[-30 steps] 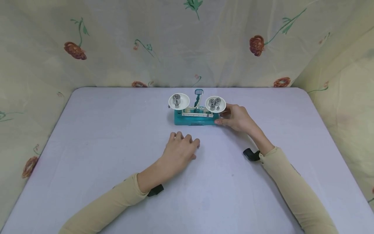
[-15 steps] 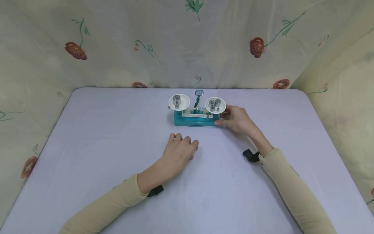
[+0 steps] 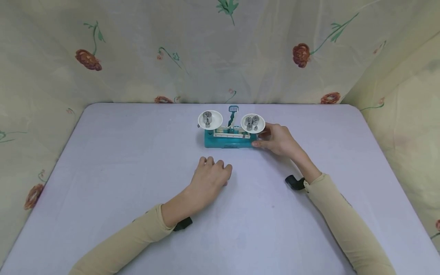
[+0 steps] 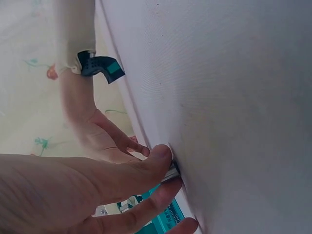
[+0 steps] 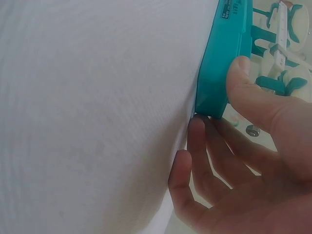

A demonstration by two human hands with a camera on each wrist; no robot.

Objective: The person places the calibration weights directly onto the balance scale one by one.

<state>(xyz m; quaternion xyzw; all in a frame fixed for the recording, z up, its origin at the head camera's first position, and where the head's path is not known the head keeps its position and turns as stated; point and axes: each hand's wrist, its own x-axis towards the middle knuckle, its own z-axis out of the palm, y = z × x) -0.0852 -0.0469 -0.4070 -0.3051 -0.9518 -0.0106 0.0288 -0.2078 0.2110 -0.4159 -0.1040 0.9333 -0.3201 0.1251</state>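
Observation:
A teal balance scale (image 3: 228,143) with two white pans stands at the back of the table. Several silver weights lie in the left pan (image 3: 215,125) and several more in the right pan (image 3: 261,128). My right hand (image 3: 280,141) holds the scale by the right end of its base, thumb on the front and fingertips at the end face. In front of the scale, my left hand (image 3: 207,183) is low over the table, palm down. Its thumb and finger pinch a small silver metal piece (image 4: 171,172), mostly covered by the fingertips.
A white cloth covers the table (image 3: 113,160). Behind it hangs a flower-patterned curtain (image 3: 206,49), which also runs down both sides. Each wrist carries a black camera mount, such as the right one (image 3: 294,182).
The left hand's fingers have drawn in slightly. The right hand keeps its place on the scale, and the weights in the pans look the same.

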